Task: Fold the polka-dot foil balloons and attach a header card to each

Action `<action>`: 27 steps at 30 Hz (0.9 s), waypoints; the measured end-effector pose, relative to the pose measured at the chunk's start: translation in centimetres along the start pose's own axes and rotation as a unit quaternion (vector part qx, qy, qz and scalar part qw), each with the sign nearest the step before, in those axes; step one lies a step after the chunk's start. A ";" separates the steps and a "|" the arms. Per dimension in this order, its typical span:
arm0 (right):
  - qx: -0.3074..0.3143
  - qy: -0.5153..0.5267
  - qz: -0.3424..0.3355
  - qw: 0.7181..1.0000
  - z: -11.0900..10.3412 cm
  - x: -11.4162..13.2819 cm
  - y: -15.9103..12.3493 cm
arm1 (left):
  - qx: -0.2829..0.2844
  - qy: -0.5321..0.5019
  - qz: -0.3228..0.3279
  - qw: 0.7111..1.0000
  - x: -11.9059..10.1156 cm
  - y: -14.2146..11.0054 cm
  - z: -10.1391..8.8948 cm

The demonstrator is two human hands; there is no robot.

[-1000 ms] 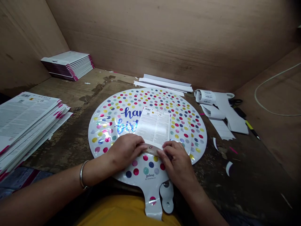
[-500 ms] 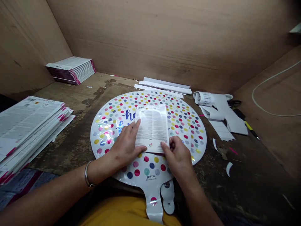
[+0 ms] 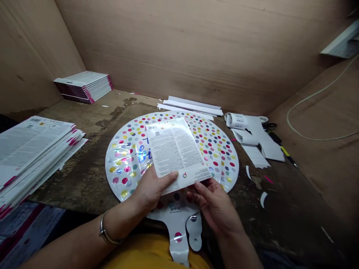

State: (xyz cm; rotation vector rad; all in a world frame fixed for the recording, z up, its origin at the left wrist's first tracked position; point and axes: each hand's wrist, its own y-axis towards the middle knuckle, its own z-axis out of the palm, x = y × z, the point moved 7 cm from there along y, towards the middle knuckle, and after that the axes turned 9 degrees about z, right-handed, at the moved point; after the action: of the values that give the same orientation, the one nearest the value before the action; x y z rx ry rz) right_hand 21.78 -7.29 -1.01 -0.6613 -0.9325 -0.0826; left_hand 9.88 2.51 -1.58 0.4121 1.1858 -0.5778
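Observation:
A white printed card packet, with a barcode and dense small text, is held tilted above the table. My left hand grips its lower left part, thumb on the printed face. At the lower right corner, my right hand pinches the packet between thumb and fingers. Underneath lie flat foil balloons, white with many coloured dots and blue lettering partly covered by the packet. Their tails hang toward my lap, below the word "prima".
Similar packets are piled at left, with a neat stack at the back left. Paper strips lie along the back wall. A label roll, scissors and a yellow-black pen are at right, near paper scraps.
The packet has been raised off the balloons toward me and tilted, so it looks larger. My left hand has shifted down to its lower left edge. The view has turned slightly.

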 end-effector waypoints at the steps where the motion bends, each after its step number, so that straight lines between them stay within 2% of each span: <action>1: 0.001 0.017 -0.003 1.000 0.2 -0.5 0.1 | -0.001 0.005 0.001 1.000 0.1 -0.1 0.1; 5: 0.028 0.023 0.006 0.999 0.9 -1.9 0.4 | -0.002 0.001 0.007 1.000 0.1 -0.4 0.4; 8: 0.052 -0.056 0.012 0.997 0.4 -1.3 0.2 | -0.004 0.000 0.008 1.000 -0.1 -0.5 0.3; 9: 0.028 -0.106 -0.015 0.994 -0.4 -0.5 0.0 | -0.009 0.014 0.007 1.000 -0.2 -0.5 0.0; 10: -0.021 -0.170 -0.064 0.983 -1.4 0.8 -0.3 | -0.013 0.034 0.005 0.999 -0.3 -0.5 -0.2; 11: -0.082 -0.248 -0.131 0.956 -2.2 2.3 -0.8 | -0.015 0.054 0.004 0.998 -0.5 -0.5 -0.3; 12: -0.134 -0.332 -0.204 0.911 -2.4 3.9 -1.5 | -0.012 0.068 0.004 0.998 -0.6 -0.5 -0.4; 13: -0.163 -0.414 -0.272 0.853 -2.0 5.0 -2.2 | -0.006 0.074 0.008 0.997 -0.8 -0.5 -0.2; 14: -0.158 -0.486 -0.326 0.796 -0.9 5.6 -2.7 | 0.002 0.073 0.015 0.997 -0.9 -0.5 0.0; 15: -0.125 -0.544 -0.360 0.747 0.5 5.5 -3.0 | 0.008 0.067 0.023 0.997 -1.1 -0.5 0.3; 16: -0.081 -0.584 -0.380 0.712 1.8 5.0 -3.2 | 0.013 0.060 0.029 0.998 -1.1 -0.5 0.6; 17: -0.042 -0.606 -0.391 0.691 3.0 4.6 -3.5 | 0.015 0.054 0.031 0.998 -1.1 -0.5 0.8; 18: -0.018 -0.614 -0.394 0.684 3.7 4.3 -3.7 | 0.017 0.051 0.027 0.998 -0.9 -0.6 0.9; 19: -0.003 -0.611 -0.385 0.692 3.9 4.1 -4.0 | 0.016 0.051 0.019 0.998 -0.7 -0.7 0.9; 20: 0.011 -0.597 -0.363 0.716 3.5 4.2 -4.2 | 0.010 0.051 0.008 0.999 -0.4 -0.7 0.7; 21: 0.026 -0.572 -0.328 0.751 2.5 4.5 -4.5 | 0.000 0.050 -0.003 0.999 0.0 -0.8 0.3; 23: 0.059 -0.511 -0.231 0.826 -0.7 5.3 -5.0 | -0.022 0.038 -0.021 0.999 0.5 -0.8 -0.7; 24: 0.061 -0.491 -0.183 0.849 -2.6 5.8 -5.1 | -0.030 0.029 -0.025 0.999 0.6 -0.7 -1.2; 25: 0.053 -0.504 -0.135 0.851 -4.4 6.1 -5.0 | -0.033 0.019 -0.027 0.999 0.7 -0.6 -1.6; 27: -0.043 -0.510 -0.096 0.854 -7.5 7.4 -4.3 | -0.020 0.002 -0.032 0.999 0.7 -0.3 -1.7</action>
State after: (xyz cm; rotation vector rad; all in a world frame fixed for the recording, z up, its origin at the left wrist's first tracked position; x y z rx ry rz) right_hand 30.18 -13.39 3.61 -0.6861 -2.0380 0.0639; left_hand 8.64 3.17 -2.84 0.3428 1.2158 -0.6085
